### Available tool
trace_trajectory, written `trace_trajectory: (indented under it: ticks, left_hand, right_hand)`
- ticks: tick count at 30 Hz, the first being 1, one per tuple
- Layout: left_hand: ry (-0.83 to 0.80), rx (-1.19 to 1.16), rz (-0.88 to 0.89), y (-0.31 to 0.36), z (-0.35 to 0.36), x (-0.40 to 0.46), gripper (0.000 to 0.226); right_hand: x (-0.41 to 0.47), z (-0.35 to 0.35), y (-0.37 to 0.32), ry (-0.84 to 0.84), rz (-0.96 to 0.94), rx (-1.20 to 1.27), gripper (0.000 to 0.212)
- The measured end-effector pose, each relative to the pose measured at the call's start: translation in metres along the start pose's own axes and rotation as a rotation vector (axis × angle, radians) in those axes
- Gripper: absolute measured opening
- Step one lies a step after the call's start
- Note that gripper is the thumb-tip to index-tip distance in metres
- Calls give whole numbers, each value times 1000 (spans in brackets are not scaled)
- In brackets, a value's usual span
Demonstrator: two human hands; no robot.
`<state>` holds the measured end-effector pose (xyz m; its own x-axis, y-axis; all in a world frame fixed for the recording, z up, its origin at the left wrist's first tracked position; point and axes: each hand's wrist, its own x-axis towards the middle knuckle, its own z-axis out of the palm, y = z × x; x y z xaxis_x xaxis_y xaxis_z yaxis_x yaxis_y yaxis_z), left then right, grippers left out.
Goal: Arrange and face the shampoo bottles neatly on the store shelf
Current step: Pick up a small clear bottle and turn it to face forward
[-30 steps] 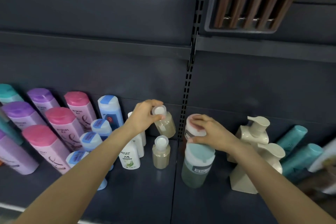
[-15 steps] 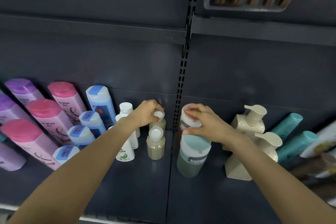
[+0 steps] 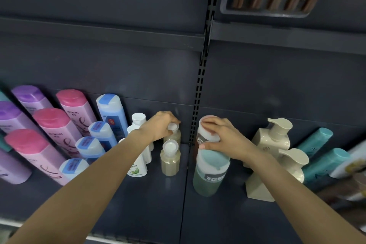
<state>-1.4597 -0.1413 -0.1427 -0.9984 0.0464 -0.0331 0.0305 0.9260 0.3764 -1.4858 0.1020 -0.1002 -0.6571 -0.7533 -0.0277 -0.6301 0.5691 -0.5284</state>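
Gripping upright bottles by their caps: left hand (image 3: pixel 160 125) the small beige bottle (image 3: pixel 174 134), right hand (image 3: pixel 221 138) the brown bottle (image 3: pixel 206 136).

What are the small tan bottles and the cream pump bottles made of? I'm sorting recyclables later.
The small tan bottles look like clear plastic: the tan liquid shows through, under glossy white flip caps. The cream pump bottles look like opaque matte plastic, evenly coloured with soft highlights, though ceramic can't be ruled out. The shelf looks like dark painted metal.
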Motion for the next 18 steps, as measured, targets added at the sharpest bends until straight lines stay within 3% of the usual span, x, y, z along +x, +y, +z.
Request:
trace_trajectory:
  ticks: [11,18]
  left_hand:
    - [57,10,-20,9,1,-14,37]
    - [233,-79,-35,20,-38,-79,25]
  right_hand:
    - [-1,-1,-6,0,20,-8,75]
    - [-3,8,-43,149,-60,34,44]
